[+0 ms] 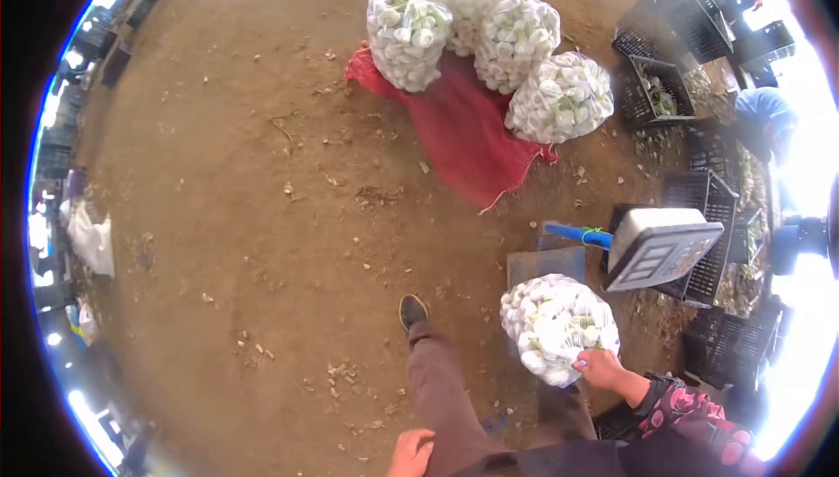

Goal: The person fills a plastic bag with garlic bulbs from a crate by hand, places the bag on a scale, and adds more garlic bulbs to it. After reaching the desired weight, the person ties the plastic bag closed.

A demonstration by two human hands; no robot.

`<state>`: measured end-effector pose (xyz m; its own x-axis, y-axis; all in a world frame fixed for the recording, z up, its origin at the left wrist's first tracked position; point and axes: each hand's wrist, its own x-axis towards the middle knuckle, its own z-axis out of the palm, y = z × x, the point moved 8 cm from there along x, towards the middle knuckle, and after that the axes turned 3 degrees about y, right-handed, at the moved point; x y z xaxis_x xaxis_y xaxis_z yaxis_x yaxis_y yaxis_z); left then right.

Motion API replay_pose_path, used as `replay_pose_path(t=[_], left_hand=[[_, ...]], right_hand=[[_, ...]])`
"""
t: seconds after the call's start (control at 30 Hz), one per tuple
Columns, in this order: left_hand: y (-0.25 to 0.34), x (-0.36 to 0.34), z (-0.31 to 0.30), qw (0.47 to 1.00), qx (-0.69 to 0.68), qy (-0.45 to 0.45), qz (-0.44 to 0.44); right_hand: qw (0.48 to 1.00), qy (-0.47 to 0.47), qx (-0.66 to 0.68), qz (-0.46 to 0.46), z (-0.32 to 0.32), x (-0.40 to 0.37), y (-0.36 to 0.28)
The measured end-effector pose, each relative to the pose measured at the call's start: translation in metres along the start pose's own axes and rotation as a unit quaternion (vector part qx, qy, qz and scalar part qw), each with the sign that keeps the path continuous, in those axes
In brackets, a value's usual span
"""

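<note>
My right hand (601, 369) is closed on the gathered plastic of a clear bag of white vegetables (559, 320), bulb-like with some pale green bits. The bag rests on the metal platform (546, 267) of a scale, beside its tilted display head (664, 248) on a blue post (577, 233). My left hand (411, 453) hangs by my thigh at the lower edge, holding nothing visible, its fingers loosely apart and partly cut off by the frame.
Several similar filled bags (559, 99) stand ahead, some on a red mesh sack (468, 140) spread on the dirt floor. Black plastic crates (655, 92) line the right side, where a person in blue (766, 118) is bent over. A white sack (91, 239) lies far left.
</note>
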<state>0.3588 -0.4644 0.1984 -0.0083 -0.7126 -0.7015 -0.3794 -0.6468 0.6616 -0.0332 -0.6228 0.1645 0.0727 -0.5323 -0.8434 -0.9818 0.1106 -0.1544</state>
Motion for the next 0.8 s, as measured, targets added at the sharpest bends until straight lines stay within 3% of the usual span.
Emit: replay_pose_path(t=[0.03, 0.1, 0.27, 0.33, 0.4, 0.53, 0.63, 0.67, 0.77, 0.8], left_hand=[[-0.008, 0.002, -0.021, 1.000, -0.003, -0.011, 0.001], [-0.046, -0.009, -0.047, 0.992, 0.014, -0.076, -0.097], [-0.093, 0.008, -0.131, 0.990, -0.028, -0.043, -0.134], [-0.106, 0.006, -0.153, 0.986, -0.055, -0.026, -0.154], [-0.118, 0.003, -0.172, 0.981, -0.078, -0.007, -0.176], [-0.142, -0.051, -0.212, 0.957, -0.107, 0.040, -0.267], [-0.157, -0.058, -0.222, 0.933, -0.144, 0.092, -0.315], [-0.162, -0.050, -0.226, 0.926, -0.159, 0.109, -0.324], [-0.181, -0.039, -0.232, 0.900, -0.218, 0.151, -0.345], [-0.192, -0.043, -0.228, 0.890, -0.247, 0.154, -0.349]], right_hand=[[1.000, 0.017, 0.024, 0.008, -0.007, 0.002, -0.018], [0.997, 0.048, 0.066, 0.012, -0.025, 0.006, -0.056], [0.983, 0.051, 0.168, 0.056, -0.063, 0.010, -0.105], [0.945, 0.129, 0.294, 0.066, -0.084, 0.017, -0.113], [0.868, 0.165, 0.448, 0.133, -0.117, 0.026, -0.151], [0.803, 0.158, 0.564, 0.114, -0.154, 0.074, -0.192], [0.706, 0.132, 0.685, 0.123, -0.181, 0.116, -0.226], [0.709, 0.132, 0.682, 0.122, -0.191, 0.133, -0.229], [0.649, 0.124, 0.740, 0.125, -0.220, 0.195, -0.252], [0.660, 0.100, 0.736, 0.117, -0.236, 0.221, -0.257]])
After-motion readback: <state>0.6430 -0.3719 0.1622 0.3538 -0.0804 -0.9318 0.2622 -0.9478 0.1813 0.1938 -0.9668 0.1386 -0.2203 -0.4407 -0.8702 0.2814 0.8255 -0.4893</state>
